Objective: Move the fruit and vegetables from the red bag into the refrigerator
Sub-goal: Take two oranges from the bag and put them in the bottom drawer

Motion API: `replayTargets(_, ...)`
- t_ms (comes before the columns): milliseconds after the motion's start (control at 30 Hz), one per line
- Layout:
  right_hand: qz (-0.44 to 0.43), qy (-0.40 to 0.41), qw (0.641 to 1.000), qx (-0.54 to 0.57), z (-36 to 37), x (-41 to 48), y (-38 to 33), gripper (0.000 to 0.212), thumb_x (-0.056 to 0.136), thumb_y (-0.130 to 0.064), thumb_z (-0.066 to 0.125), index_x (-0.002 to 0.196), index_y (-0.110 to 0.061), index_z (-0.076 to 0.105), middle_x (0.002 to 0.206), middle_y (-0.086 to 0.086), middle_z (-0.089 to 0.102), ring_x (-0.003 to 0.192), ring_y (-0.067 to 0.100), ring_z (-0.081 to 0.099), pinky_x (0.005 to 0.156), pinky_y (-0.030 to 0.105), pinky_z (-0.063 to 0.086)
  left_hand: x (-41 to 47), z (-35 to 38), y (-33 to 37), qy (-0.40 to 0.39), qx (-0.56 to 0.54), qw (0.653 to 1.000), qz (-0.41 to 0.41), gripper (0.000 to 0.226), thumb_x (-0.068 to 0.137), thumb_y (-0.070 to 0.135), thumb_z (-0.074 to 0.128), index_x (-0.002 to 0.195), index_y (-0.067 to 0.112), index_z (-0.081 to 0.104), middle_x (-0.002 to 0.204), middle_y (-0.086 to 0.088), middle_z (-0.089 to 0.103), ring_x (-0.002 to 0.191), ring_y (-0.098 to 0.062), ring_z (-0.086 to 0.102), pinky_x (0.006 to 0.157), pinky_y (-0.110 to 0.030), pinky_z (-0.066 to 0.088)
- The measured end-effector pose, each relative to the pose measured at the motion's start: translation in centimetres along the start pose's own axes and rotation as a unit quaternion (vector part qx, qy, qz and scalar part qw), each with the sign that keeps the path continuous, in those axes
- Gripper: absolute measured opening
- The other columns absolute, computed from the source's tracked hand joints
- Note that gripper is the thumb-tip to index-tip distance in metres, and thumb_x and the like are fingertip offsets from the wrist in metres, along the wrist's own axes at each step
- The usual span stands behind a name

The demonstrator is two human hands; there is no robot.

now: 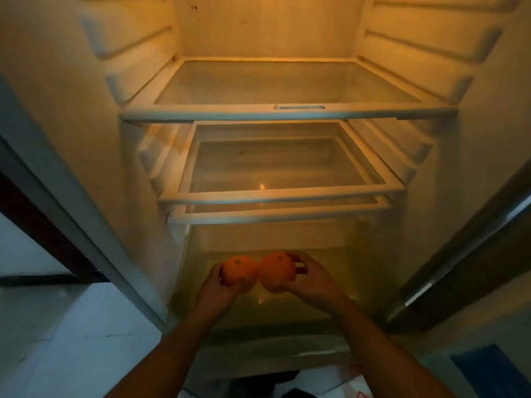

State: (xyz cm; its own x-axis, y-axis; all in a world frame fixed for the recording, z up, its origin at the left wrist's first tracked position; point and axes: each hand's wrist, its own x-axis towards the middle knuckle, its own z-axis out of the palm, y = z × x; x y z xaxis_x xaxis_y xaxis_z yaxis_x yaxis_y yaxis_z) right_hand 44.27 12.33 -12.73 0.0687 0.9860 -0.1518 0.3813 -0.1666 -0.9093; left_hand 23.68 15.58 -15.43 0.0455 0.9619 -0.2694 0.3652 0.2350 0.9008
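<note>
- On the left, a pale tiled floor (71,340) lies beside the open white refrigerator (94,139), and a dark door frame (37,219) stands behind the floor.
- Inside the refrigerator there is warm yellow light. The wide glass shelf with white plastic rim (287,113) is at the top, and two narrower glass shelves (281,195) sit close under each other below it. Nothing lies on these shelves.
- The left hand (212,285) holds the left round orange fruit (240,272), with the fingers curled under and around it.
- The right round orange fruit (277,271) touches the left one, side by side. Both are at the front of the clear bottom drawer (344,282). Whether they rest on its floor I cannot tell.
- The right hand (310,280) grips the right fruit from its right side, the fingers bent around it.
- At the bottom edge, between the forearms, a light plastic bag with red marks (353,380) is partly visible.
- On the right, the refrigerator door with a shiny metal strip (459,268) stands open, and a blue thing (494,374) lies in the lower right corner.
</note>
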Motion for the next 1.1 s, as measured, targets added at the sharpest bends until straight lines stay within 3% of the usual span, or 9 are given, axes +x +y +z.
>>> replayTargets(167, 0.007, 0.021, 0.997, -0.070, 1.5, 3.4, 2.8, 0.064, 0.068, -0.016, 0.079, 0.126, -0.020, 0.051, 0.128, 0.004, 0.054, 0.107, 0.020, 0.056, 0.087, 0.032, 0.049, 3.6, 1.2, -4.4, 0.041, -0.014, 0.999, -0.031, 0.091, 0.040, 0.064, 0.074, 0.110, 0.008, 0.059, 0.100, -0.009, 0.067, 0.091, -0.027, 0.065, 0.082, -0.048, 0.054)
replayTargets(267, 0.021, 0.022, 0.996, -0.081, 1.9, 5.4, 2.7, 0.073, 0.065, -0.020, 0.082, 0.130, -0.018, 0.047, 0.131, 0.007, 0.051, 0.115, 0.026, 0.052, 0.094, 0.040, 0.048, 4.1, 0.8, -2.5, 0.061, 0.028, 0.997, -0.032, 0.069, 0.048, 0.050, 0.082, 0.103, 0.014, 0.063, 0.097, -0.004, 0.068, 0.088, -0.023, 0.066, 0.077, -0.039, 0.054)
replayTargets(333, 0.020, 0.029, 0.996, -0.085, 2.5, 6.3, 2.9, 0.074, 0.065, -0.019, 0.083, 0.130, -0.015, 0.047, 0.131, 0.010, 0.051, 0.116, 0.028, 0.052, 0.095, 0.040, 0.046, 4.4, 0.9, -1.4, 0.068, 0.060, 0.996, -0.021, 0.057, 0.057, 0.034, 0.084, 0.107, 0.016, 0.064, 0.102, -0.003, 0.066, 0.092, -0.022, 0.063, 0.078, -0.031, 0.049)
replayTargets(500, -0.004, 0.023, 0.997, -0.077, 3.8, 7.1, 3.0, 0.066, 0.069, -0.024, 0.080, 0.125, -0.020, 0.047, 0.119, -0.002, 0.042, 0.108, 0.012, 0.044, 0.088, 0.022, 0.037, 5.4, 0.7, -1.2, 0.075, 0.122, 0.989, -0.038, 0.079, 0.065, 0.037, 0.082, 0.131, 0.015, 0.046, 0.134, -0.013, 0.043, 0.116, -0.032, 0.049, 0.092, -0.040, 0.042)
replayTargets(667, 0.007, 0.016, 0.996, -0.086, 5.6, 7.2, 3.9, 0.071, 0.067, -0.030, 0.081, 0.127, -0.013, 0.047, 0.123, 0.006, 0.045, 0.116, 0.019, 0.046, 0.091, 0.019, 0.035, 5.7, -0.4, -1.6, 0.019, 0.064, 0.997, -0.049, 0.109, 0.032, 0.062, 0.065, 0.127, 0.012, 0.049, 0.126, -0.010, 0.054, 0.111, -0.027, 0.054, 0.084, -0.030, 0.042)
replayTargets(767, 0.022, -0.010, 0.995, -0.100, 5.6, 7.0, 4.0, 0.086, 0.061, -0.042, 0.068, 0.136, -0.011, 0.038, 0.134, 0.009, 0.041, 0.124, 0.022, 0.041, 0.091, 0.012, 0.026, 5.8, -0.3, -2.1, 0.018, 0.052, 0.998, -0.041, 0.075, 0.065, 0.032, 0.079, 0.127, 0.003, 0.048, 0.125, -0.017, 0.054, 0.113, -0.029, 0.052, 0.085, -0.029, 0.038)
replayTargets(833, 0.019, -0.017, 0.994, -0.107, 5.4, 7.2, 4.0, 0.086, 0.066, -0.040, 0.071, 0.139, -0.011, 0.034, 0.137, 0.009, 0.039, 0.128, 0.023, 0.039, 0.091, 0.013, 0.024, 5.9, 0.1, -2.0, 0.038, 0.041, 0.998, -0.036, 0.059, 0.076, 0.011, 0.074, 0.128, 0.003, 0.047, 0.126, -0.020, 0.053, 0.115, -0.034, 0.051, 0.086, -0.031, 0.039)
replayTargets(933, 0.019, -0.015, 0.993, -0.113, 5.3, 7.4, 4.3, 0.075, 0.077, -0.028, 0.074, 0.139, -0.012, 0.034, 0.139, 0.009, 0.039, 0.128, 0.022, 0.039, 0.094, 0.016, 0.027, 6.3, 0.6, -2.6, 0.052, 0.019, 0.998, -0.027, 0.064, 0.070, 0.015, 0.080, 0.125, 0.007, 0.048, 0.124, -0.017, 0.054, 0.111, -0.033, 0.054, 0.087, -0.036, 0.045)
replayTargets(1100, 0.015, -0.014, 0.992, -0.124, 5.1, 7.6, 4.0, 0.081, 0.078, -0.034, 0.073, 0.143, -0.014, 0.029, 0.144, 0.008, 0.034, 0.131, 0.022, 0.037, 0.103, 0.027, 0.032, 6.7, 0.5, -2.5, 0.031, 0.049, 0.998, -0.020, 0.074, 0.067, 0.029, 0.081, 0.129, 0.012, 0.044, 0.127, -0.016, 0.053, 0.110, -0.030, 0.054, 0.090, -0.042, 0.048)
